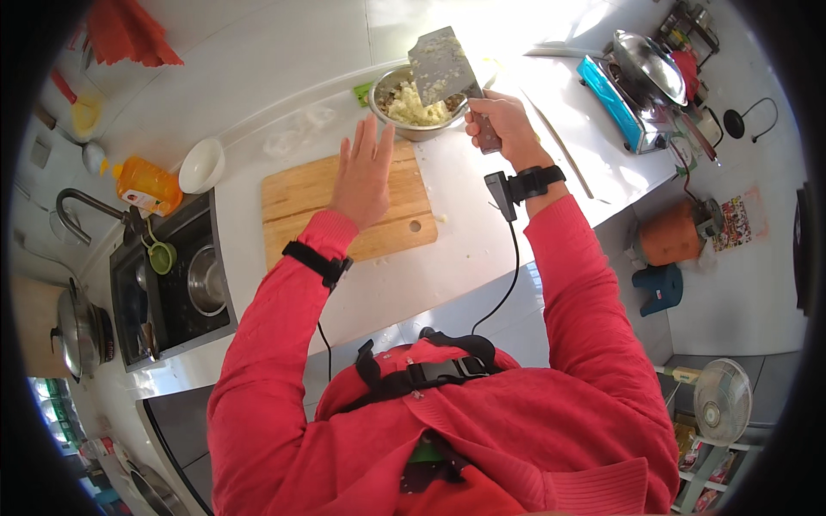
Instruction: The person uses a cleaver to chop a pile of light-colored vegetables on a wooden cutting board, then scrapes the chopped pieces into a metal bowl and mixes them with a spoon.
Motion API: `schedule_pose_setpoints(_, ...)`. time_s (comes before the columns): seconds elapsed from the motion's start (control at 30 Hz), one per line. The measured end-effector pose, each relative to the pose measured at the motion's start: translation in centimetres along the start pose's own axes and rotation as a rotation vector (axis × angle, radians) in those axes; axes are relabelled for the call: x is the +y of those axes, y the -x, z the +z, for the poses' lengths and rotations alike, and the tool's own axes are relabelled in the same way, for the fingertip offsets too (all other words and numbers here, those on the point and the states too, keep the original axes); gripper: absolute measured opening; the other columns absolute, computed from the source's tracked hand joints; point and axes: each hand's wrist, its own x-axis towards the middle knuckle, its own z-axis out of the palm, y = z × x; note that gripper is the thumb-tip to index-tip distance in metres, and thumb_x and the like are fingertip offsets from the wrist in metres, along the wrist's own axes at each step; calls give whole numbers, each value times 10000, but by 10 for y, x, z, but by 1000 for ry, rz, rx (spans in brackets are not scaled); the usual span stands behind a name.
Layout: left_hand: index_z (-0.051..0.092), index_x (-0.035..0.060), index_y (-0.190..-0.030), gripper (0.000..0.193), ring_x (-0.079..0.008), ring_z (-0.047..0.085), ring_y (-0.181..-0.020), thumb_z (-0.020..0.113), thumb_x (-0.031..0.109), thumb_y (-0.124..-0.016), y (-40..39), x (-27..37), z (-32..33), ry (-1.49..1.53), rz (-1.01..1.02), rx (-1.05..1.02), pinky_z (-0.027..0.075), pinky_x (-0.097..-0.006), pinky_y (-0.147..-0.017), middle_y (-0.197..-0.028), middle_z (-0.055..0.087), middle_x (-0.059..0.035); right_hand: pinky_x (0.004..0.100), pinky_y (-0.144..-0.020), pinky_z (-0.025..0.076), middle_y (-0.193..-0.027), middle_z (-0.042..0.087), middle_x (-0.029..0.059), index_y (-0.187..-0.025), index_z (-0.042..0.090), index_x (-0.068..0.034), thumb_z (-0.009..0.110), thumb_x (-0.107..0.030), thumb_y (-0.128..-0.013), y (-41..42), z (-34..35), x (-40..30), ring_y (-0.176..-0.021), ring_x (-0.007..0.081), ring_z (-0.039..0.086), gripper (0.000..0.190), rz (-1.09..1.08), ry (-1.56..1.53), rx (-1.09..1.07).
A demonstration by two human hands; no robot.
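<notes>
My right hand [506, 126] grips the handle of a cleaver [444, 64], whose broad blade is held over the right part of a metal bowl [419, 134]. Bits of pale chopped food stick to the blade. Pale yellow chopped food [416, 106] is heaped in the bowl, with something browner at its edges. My left hand [362, 174], flat with its fingers stretched out, is over the wooden cutting board [297, 193], its fingertips near the bowl's lower left rim; it holds nothing. Whether it touches the board cannot be told.
Left of the board are a white bowl [202, 166], an orange bottle [150, 187] and a sink [174, 322] with a metal basin [206, 280]. A long thin rod [558, 142] lies right of my right hand. Further right stands a portable stove [619, 106] bearing a lidded pan [648, 68].
</notes>
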Motion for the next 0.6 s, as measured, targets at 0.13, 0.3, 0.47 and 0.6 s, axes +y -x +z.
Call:
schedule_pose_setpoints(0.13,229,65,-1506,778,-401,198,-1447,561,-37,-810,-48,11,-6,-148,149,23,210,-582,-1136,-1566,162,-226,310,-406,464,-682,584,90,-828,560,13,580,-59,-868,3,-10,-12,-502,163,571,84,75,-31,-47)
schedule_pose_setpoints(0.3,165,97,-1528,888,-389,175,-1458,584,-81,-766,-93,16,7,-177,266,-28,208,-575,-1138,-1574,142,-224,319,-405,472,-653,587,104,-781,553,5,596,-46,-854,0,-10,-21,-482,182,567,99,45,-18,-58)
schedule_pose_setpoints(0.47,124,164,-1540,987,-381,135,-1471,616,-103,-727,-118,8,24,-110,221,-122,186,-569,-1156,-1590,98,-200,327,-378,460,-606,576,111,-731,539,-1,605,-23,-833,-6,-9,-29,-455,193,564,124,56,-42,-50)
schedule_pose_setpoints(0.6,113,216,-1542,1039,-375,115,-1475,621,-128,-704,-127,1,30,-62,195,-202,172,-566,-1169,-1595,79,-183,318,-369,444,-586,571,106,-729,540,-1,594,-40,-848,-9,-15,-32,-450,186,563,137,73,26,-49)
